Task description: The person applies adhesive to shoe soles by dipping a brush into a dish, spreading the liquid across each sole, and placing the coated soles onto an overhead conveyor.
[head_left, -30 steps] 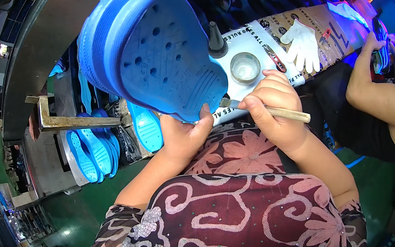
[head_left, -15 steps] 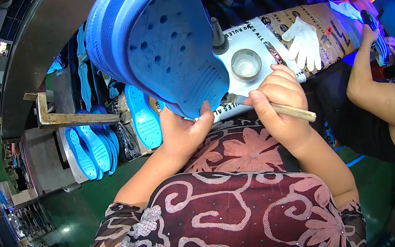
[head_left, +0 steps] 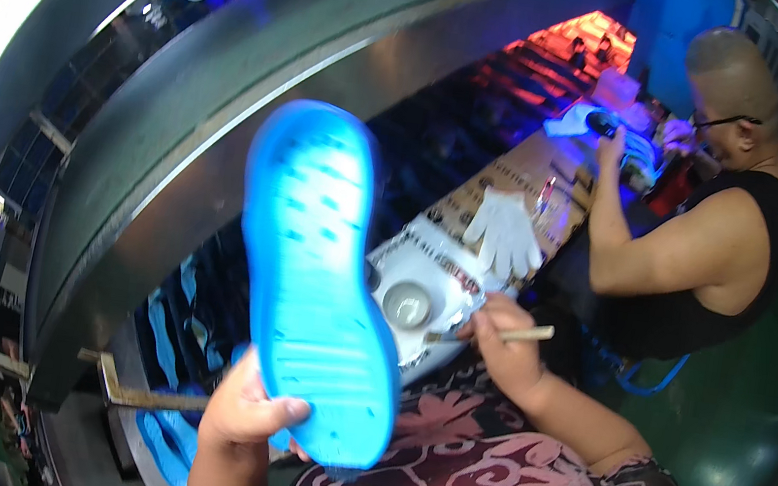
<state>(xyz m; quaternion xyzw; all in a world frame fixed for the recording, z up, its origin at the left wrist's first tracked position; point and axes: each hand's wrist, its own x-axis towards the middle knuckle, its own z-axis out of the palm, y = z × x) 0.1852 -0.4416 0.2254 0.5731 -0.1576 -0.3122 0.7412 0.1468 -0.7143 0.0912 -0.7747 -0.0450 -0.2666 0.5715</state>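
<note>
My left hand (head_left: 247, 407) grips a bright blue shoe sole (head_left: 321, 263) near its heel, the thumb lying across its face. The sole stands tilted with its holed and ridged side toward me; its outline is a little blurred. In my right hand (head_left: 508, 354) is a brush, its wooden handle (head_left: 530, 334) pinched in the fingers. The brush's bristle end points left, just below a round cup (head_left: 407, 305) of clear liquid, and shows only in part. The cup stands on a white covered surface, between the sole and my right hand.
A white glove (head_left: 505, 235) lies on the brown-papered bench. More blue soles (head_left: 167, 441) rest on a low shelf at lower left. A curved metal housing (head_left: 215, 139) spans the left and back. At right, another person (head_left: 708, 238) handles a lit shoe piece.
The sole has swung more upright and looks much brighter. My right hand with the brush has drawn away from the sole's edge, toward the cup. The view has tilted up.
</note>
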